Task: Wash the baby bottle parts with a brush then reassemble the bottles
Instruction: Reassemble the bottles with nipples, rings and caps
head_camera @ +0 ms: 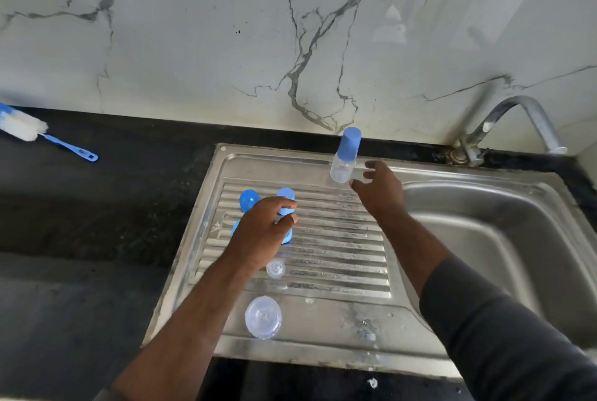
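Observation:
An assembled baby bottle with a blue cap stands upright at the back of the steel draining board. My right hand hovers just right of it, fingers spread, touching nothing. My left hand curls over blue bottle parts on the ridges, with thumb and finger around a blue cap. Another blue cap stands just left. A clear teat and a clear bottle body sit nearer me. The blue-handled bottle brush lies far left on the black counter.
The steel sink basin lies to the right, with a metal tap at its back corner. The black stone counter spreads left of the draining board. A marble-patterned wall rises behind.

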Motion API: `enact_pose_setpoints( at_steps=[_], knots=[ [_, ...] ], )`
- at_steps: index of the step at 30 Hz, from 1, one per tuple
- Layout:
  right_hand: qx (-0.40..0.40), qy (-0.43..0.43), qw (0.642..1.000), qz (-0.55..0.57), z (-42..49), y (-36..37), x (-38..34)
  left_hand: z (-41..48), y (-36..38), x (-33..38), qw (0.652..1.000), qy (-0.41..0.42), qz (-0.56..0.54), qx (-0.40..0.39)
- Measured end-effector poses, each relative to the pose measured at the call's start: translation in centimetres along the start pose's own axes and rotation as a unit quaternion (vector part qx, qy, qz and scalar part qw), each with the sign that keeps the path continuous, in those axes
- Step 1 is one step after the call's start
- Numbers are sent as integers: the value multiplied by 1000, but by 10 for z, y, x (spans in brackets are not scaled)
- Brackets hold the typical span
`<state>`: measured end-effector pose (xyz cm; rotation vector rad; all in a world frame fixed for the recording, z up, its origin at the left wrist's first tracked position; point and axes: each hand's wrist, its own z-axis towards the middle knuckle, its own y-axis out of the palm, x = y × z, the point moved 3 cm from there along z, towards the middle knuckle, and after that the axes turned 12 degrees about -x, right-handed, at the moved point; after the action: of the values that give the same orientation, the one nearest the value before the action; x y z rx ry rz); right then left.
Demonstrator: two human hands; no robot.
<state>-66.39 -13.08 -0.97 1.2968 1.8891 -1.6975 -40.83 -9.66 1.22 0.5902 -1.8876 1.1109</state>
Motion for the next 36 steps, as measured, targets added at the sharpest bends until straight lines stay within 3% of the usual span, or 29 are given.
enact_pose_setpoints(
  at_steps=[8, 15, 23, 28, 33, 36],
  knots=[
    [-50, -72, 996, 16, -87, 56, 11, -28, -10, -22, 1000, -12, 7, 21],
    [-152, -172, 970, -76, -122, 102, 3, -46, -13, -31, 997, -40, 62, 27],
    [-215, -180, 948, -150, -123, 136, -3, -39, -14, -38, 990, -73, 119, 10],
    [-200, -161, 960, -108, -118, 137, 0, -17, -14, -34, 985, -74, 158, -4],
    [-151, -86, 984, 37, -115, 118, 11, 15, -6, -35, 970, -72, 227, -53],
    [-133, -35, 980, 143, -118, 104, 21, 30, 10, -36, 946, -40, 313, -78]
  ],
)
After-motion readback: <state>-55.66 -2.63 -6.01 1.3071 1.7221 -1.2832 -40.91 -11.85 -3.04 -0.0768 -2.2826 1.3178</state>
